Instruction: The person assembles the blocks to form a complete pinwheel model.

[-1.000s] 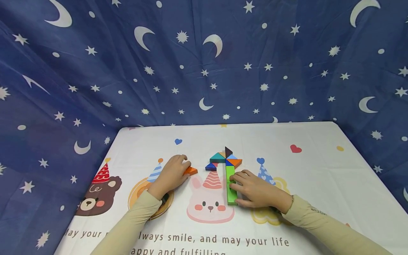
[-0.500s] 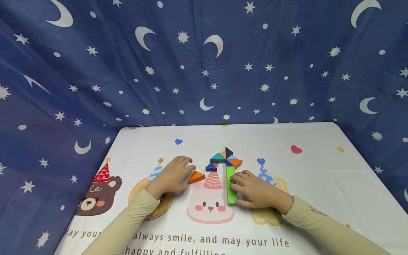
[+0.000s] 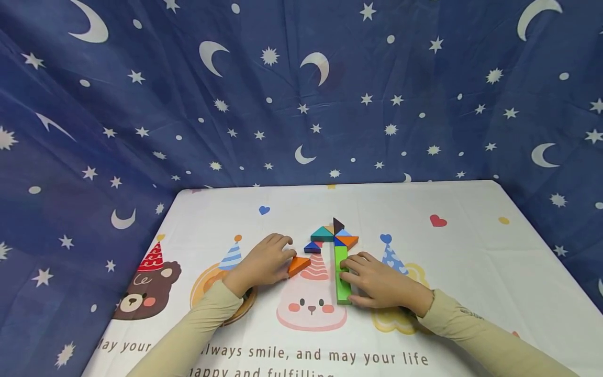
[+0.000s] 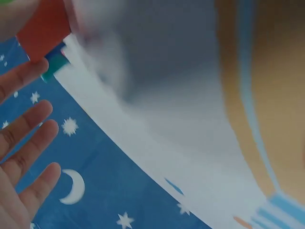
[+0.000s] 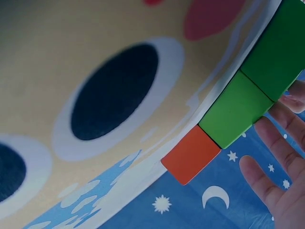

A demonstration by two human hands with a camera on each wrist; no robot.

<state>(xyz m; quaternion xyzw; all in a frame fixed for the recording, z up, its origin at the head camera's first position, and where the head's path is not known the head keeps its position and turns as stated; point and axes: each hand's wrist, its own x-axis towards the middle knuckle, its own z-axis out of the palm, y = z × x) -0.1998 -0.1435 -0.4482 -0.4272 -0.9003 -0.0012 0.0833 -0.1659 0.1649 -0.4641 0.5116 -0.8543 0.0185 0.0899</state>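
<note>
My left hand [image 3: 266,262] pinches an orange triangular block [image 3: 299,266] between thumb and index finger on the white tablecloth. In the left wrist view that block [image 4: 45,31] lies between the two digits, while the other fingers are spread. My right hand [image 3: 377,280] rests against two green blocks [image 3: 343,288] laid end to end, its fingertips on their right side and edge. Above them sits a cluster of small triangular blocks: teal [image 3: 322,234], black [image 3: 337,225], orange [image 3: 347,240], light blue, tan and blue. A dark blue triangular block [image 3: 312,247] lies left of the green column.
The tablecloth [image 3: 461,246] carries printed animals and lettering. A round wooden-coloured rim [image 3: 245,309] shows partly under my left wrist. A blue curtain [image 3: 264,131] with moons and stars stands behind the table and at its left.
My left hand has moved to the right, and the orange triangular block has slid right and turned with it. My right hand stays at the green blocks.
</note>
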